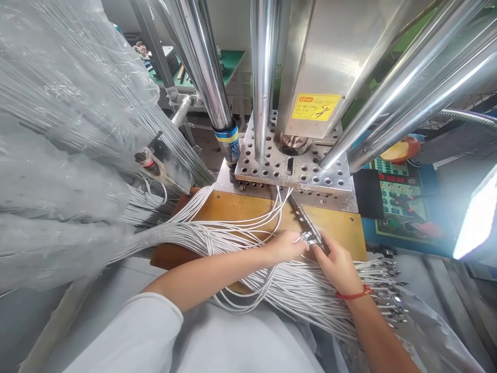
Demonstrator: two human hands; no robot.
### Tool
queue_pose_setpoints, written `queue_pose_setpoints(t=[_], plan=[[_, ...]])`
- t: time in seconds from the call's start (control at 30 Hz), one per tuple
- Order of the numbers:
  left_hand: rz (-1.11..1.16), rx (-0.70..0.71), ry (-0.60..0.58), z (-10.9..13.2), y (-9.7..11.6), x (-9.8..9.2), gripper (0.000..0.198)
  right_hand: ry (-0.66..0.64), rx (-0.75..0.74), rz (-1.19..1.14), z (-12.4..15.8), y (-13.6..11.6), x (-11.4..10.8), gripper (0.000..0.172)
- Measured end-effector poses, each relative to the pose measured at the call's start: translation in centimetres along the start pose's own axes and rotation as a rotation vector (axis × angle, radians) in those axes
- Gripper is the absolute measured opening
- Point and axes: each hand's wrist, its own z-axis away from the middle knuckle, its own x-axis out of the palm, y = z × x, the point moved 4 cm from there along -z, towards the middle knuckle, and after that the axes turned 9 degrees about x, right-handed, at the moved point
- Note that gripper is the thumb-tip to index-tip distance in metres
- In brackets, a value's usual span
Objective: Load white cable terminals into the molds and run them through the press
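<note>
My left hand point(288, 246) is closed on a white cable end with small metal pieces point(309, 237), at the near end of a dark slotted metal strip point(305, 221). My right hand point(337, 260) pinches that strip's near end between thumb and fingers. The strip's far end reaches up to the perforated steel plate point(272, 178). A few white cables point(248, 226) run from the left and pass up to the plate's front edge. Below my hands lies a thick bundle of white cables point(303, 292), its metal-tipped ends pointing right.
Steel columns point(264, 77) and a metal housing with a yellow label point(316, 106) rise over the plate. Plastic-wrapped cable bundles point(58, 155) hang at left. A control panel point(399, 191) stands at right, near a bright lamp point(477, 217). A brown board point(233, 207) lies beneath the cables.
</note>
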Motion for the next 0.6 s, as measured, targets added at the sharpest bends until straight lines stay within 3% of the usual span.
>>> queue_pose_setpoints(t=[0.2,0.4,0.6], plan=[[0.020,-0.018,0.013,0.05,-0.03,0.14,0.023,0.011,-0.001,0.002,0.10,0.10,0.14,0.036],[0.017,0.061,-0.013,0.04,-0.43,-0.02,0.022,0.019,0.006,0.013,0.05,0.29,0.14,0.037],[-0.041,0.055,0.018,0.26,-0.07,0.17,0.024,0.053,-0.062,0.068,0.28,-0.11,0.26,0.035]])
